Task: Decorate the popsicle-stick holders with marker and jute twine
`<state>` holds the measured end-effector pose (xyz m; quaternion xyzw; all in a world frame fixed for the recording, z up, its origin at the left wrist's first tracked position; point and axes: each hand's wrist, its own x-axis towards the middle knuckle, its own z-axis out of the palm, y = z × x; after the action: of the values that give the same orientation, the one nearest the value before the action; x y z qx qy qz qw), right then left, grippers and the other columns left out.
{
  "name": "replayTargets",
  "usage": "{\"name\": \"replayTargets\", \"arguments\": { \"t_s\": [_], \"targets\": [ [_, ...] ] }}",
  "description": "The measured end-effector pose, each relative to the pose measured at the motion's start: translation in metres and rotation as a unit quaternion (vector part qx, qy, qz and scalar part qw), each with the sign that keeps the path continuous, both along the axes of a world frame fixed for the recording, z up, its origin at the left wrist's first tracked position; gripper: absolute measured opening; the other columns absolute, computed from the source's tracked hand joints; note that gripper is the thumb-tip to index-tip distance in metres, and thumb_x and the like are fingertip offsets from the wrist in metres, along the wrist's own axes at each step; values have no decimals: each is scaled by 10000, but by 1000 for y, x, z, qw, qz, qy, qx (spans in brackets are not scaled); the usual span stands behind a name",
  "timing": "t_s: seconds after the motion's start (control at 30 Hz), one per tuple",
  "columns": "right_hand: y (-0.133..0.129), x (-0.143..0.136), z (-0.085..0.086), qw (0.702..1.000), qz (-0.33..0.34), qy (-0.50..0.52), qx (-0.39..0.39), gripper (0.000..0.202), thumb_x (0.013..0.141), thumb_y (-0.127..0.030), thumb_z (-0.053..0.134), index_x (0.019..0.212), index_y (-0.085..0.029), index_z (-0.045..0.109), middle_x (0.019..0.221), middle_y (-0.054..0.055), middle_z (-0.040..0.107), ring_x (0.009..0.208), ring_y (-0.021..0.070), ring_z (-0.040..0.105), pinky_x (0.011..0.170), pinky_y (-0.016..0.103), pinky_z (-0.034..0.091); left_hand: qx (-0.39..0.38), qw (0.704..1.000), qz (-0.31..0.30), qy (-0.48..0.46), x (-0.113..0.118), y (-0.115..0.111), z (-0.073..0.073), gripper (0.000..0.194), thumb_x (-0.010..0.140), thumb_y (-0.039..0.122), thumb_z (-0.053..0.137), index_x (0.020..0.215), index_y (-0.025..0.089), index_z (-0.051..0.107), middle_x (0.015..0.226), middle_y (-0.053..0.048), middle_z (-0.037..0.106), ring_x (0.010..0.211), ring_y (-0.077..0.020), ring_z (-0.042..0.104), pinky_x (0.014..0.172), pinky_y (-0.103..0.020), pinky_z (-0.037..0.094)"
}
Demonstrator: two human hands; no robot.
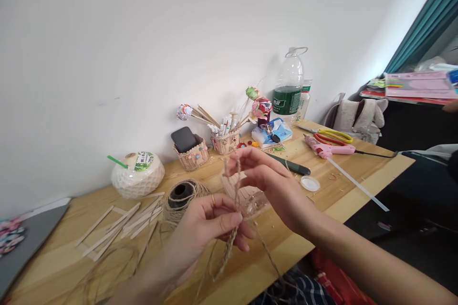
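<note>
My left hand [218, 221] pinches a braided length of jute twine [229, 250] between thumb and fingers, near the middle of the view. Just above it and to the right, my right hand [266, 178] has its fingers curled around the upper strands of the twine. Loose twine hangs below both hands toward the table's front edge. Behind my left hand stands a spool of jute twine [182, 193]. A clear plastic container and some flat wooden pieces [243, 190] lie partly hidden behind the hands.
Wooden sticks [121, 226] lie at left on the table, below a wrapped coconut [138, 174]. Decorated stick baskets [191, 154], a large bottle [288, 88] and a tissue pack [274, 132] line the wall. At right are a pink glue gun [327, 147] and scissors [334, 136].
</note>
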<state>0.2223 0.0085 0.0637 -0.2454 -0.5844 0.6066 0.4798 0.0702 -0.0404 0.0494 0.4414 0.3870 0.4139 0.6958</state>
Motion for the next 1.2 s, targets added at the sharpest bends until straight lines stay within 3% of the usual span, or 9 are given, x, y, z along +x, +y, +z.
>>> {"name": "replayTargets", "arguments": {
  "t_s": [0.13, 0.27, 0.5, 0.63, 0.73, 0.9, 1.0, 1.1, 1.2],
  "targets": [
    [-21, 11, -22, 988, -29, -140, 52, 187, 858, -173, 390, 980, -197, 530, 937, 31, 604, 898, 151, 560, 762, 284, 430, 3, 999, 32, -22, 1, 1, 4, 86, 738, 223, 697, 752, 143, 669, 666, -34, 730, 582, -127, 650, 619, -234, 498],
    [-41, 13, -42, 951, 10, -284, 119, 233, 918, -254, 366, 764, -181, 525, 705, 5, 548, 652, 126, 502, 622, 253, 399, 13, 997, 75, -30, -1, 2, 4, 93, 732, 227, 703, 729, 141, 667, 653, -25, 710, 591, -126, 634, 624, -236, 496],
    [-43, 15, -41, 972, 23, -230, 45, 287, 930, -386, 347, 813, -195, 528, 755, 10, 545, 722, 141, 510, 674, 258, 414, 12, 996, 90, -25, -3, 5, 2, 92, 742, 220, 698, 778, 139, 671, 655, -21, 698, 586, -113, 614, 612, -220, 477],
    [-41, 11, -49, 954, 31, -277, 112, 325, 917, -355, 393, 648, -179, 442, 657, -7, 481, 639, 119, 456, 587, 230, 380, -12, 995, 97, -23, -1, 5, 1, 141, 724, 232, 712, 822, 135, 689, 667, -23, 705, 589, -111, 618, 612, -219, 485],
    [-46, 4, -70, 910, 18, -351, 220, 252, 905, -199, 377, 672, -171, 471, 695, 13, 540, 631, 115, 482, 569, 221, 383, -8, 992, 124, -34, -2, 5, 2, 126, 701, 242, 730, 756, 135, 692, 637, -20, 706, 580, -108, 619, 607, -209, 487],
    [-60, 0, -101, 768, 115, -463, 428, 156, 797, -187, 600, 650, -181, 547, 664, 5, 626, 572, 128, 532, 437, 232, 292, -1, 988, 152, -23, -5, 8, 4, 122, 697, 242, 731, 743, 133, 700, 639, -21, 710, 577, -105, 618, 596, -200, 489],
    [-59, 11, -78, 759, 101, -474, 435, 169, 823, -244, 597, 665, -189, 570, 613, -4, 614, 517, 121, 526, 444, 240, 311, -12, 992, 128, -12, -5, 8, 3, 121, 711, 214, 718, 795, 128, 708, 696, -35, 726, 606, -103, 631, 621, -197, 494],
    [-47, 25, -35, 811, -22, -425, 401, 201, 900, -199, 438, 783, -181, 600, 656, 22, 616, 554, 124, 551, 502, 237, 377, -21, 994, 104, -4, -4, 6, 2, 147, 716, 193, 708, 844, 122, 704, 730, -42, 735, 631, -107, 644, 644, -200, 501],
    [-29, 30, -4, 827, -147, -363, 403, 188, 897, -184, 427, 981, -167, 594, 791, 57, 631, 660, 146, 582, 578, 254, 432, -26, 997, 76, 1, -3, 5, 2, 149, 711, 196, 711, 834, 122, 672, 672, -38, 729, 605, -112, 643, 619, -208, 500]
  ]
}}
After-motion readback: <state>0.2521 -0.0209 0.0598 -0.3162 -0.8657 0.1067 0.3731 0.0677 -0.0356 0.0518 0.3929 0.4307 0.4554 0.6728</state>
